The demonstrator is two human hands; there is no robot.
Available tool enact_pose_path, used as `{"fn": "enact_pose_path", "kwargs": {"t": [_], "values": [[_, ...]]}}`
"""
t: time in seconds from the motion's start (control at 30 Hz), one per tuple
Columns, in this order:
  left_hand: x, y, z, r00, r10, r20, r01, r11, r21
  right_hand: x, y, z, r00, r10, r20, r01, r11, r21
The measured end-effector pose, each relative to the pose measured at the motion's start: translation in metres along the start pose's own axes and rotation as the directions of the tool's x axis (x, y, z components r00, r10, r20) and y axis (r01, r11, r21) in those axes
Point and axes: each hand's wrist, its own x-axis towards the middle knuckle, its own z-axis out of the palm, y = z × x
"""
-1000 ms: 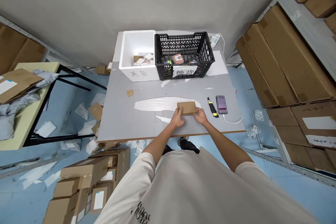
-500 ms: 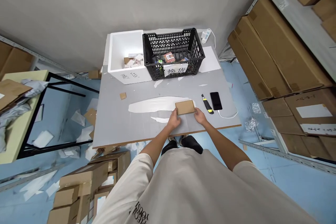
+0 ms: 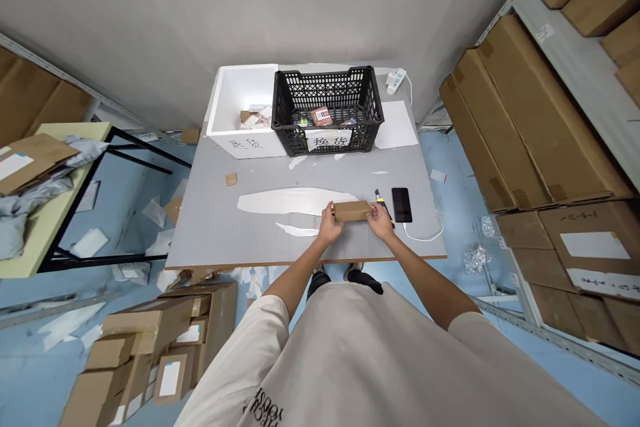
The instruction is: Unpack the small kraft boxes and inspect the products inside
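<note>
A small brown cardboard box (image 3: 352, 211) is gripped at both ends, tilted over the front part of the grey table (image 3: 210, 227). My left hand (image 3: 330, 225) is closed on its left end, and my right hand (image 3: 381, 220) pinches the right end. Just beyond my right hand lies a black and yellow utility knife (image 3: 381, 200), partly hidden by that hand. Right of the knife is a black phone (image 3: 401, 205) with a white cable plugged in.
A white foam box (image 3: 250, 145) and a black plastic crate (image 3: 327, 127) stand at the table's back, holding small items. A small brown square (image 3: 231, 179) lies at left. Cartons (image 3: 540, 107) fill the right shelf; more cartons (image 3: 145, 327) sit on the floor, left.
The cardboard box has been tipped, so its narrow side shows more. My right hand has shifted and now covers part of the utility knife. The camera view has moved slightly.
</note>
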Motion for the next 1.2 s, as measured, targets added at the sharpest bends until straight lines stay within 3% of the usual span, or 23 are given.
{"fn": "enact_pose_path", "kwargs": {"t": [0.17,0.53,0.67,0.87,1.07,1.2], "values": [[0.005,0.007,0.013,0.998,-0.024,-0.051,0.022,0.999,-0.036,0.011,0.004,-0.012,0.996,-0.064,0.067,0.061,0.996,0.059],[0.009,-0.011,0.019,0.995,-0.078,-0.065,0.068,0.986,-0.15,0.019,0.025,0.002,0.993,-0.007,0.119,-0.03,0.952,0.304],[0.016,-0.009,0.016,0.994,-0.107,-0.038,0.1,0.982,-0.158,0.027,0.018,0.004,0.993,-0.003,0.122,-0.03,0.964,0.266],[0.025,-0.007,0.011,0.995,-0.089,0.04,0.094,0.984,-0.149,0.041,0.015,0.01,0.986,0.008,0.166,-0.02,0.997,0.071],[0.026,-0.025,0.011,0.979,-0.201,0.037,0.204,0.974,-0.095,0.032,0.021,0.024,0.973,0.023,0.23,-0.038,0.998,0.059],[0.022,-0.028,0.008,0.976,-0.205,0.069,0.212,0.97,-0.116,0.025,0.015,0.028,0.975,0.021,0.222,-0.048,0.992,0.116]]}}
